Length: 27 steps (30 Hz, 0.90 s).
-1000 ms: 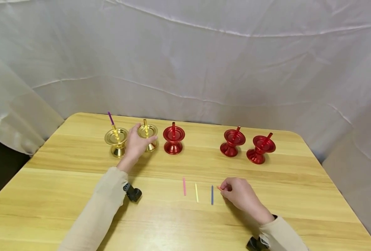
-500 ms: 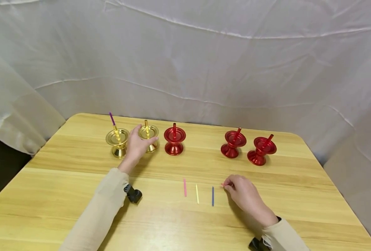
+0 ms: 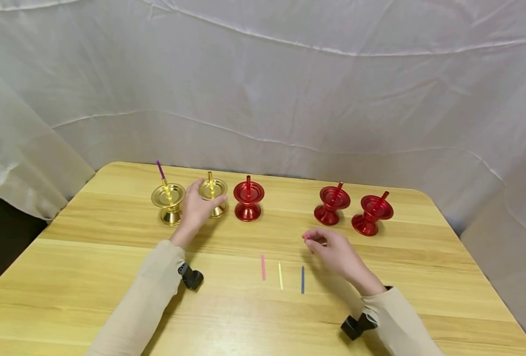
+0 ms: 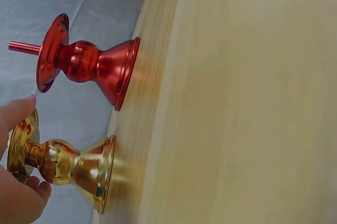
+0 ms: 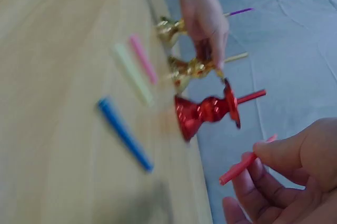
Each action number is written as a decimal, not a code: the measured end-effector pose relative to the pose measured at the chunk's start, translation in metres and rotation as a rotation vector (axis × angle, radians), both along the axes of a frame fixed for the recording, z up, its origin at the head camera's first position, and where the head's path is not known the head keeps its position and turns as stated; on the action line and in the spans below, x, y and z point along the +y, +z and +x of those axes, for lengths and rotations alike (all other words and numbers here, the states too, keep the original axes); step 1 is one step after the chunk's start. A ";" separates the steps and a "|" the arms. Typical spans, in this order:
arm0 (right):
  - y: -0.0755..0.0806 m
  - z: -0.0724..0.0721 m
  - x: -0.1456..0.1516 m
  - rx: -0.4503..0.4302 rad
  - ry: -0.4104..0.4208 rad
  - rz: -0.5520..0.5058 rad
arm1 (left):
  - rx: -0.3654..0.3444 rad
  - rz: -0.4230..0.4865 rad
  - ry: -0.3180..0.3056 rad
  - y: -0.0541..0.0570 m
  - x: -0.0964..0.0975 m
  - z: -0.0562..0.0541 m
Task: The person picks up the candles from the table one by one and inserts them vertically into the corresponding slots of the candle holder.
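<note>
Candle tally: roughly a fifth done, I'd say. Just the purple candle point(image 3: 161, 169) is seated, in the far-left gold holder point(image 3: 170, 203); the second gold holder point(image 4: 63, 162) and three red holders point(image 3: 248, 199) have bare tubes. Left hand point(image 3: 197, 210) curls thumb and fingers round that second one's dish, right hand point(image 3: 336, 252) pinches a reddish candle point(image 5: 238, 171) clear of the table point(image 3: 240, 321). Pink candle point(image 3: 263, 267), yellow one point(image 3: 280, 276), blue one point(image 3: 303, 279) lie flat, unused.
</note>
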State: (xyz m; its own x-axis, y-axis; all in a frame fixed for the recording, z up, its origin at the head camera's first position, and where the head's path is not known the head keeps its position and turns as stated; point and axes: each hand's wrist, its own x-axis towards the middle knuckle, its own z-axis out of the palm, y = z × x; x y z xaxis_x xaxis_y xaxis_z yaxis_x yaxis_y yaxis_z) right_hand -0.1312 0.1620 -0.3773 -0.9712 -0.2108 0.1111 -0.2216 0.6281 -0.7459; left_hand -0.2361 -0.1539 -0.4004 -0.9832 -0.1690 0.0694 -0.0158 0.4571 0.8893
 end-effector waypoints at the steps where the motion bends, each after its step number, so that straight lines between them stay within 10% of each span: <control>1: 0.002 -0.003 -0.004 -0.006 0.003 -0.017 | 0.004 -0.002 0.001 -0.001 0.000 0.000; 27: 0.083 -0.111 -0.143 0.110 0.109 -0.232 | 0.027 0.119 0.019 -0.002 0.006 0.002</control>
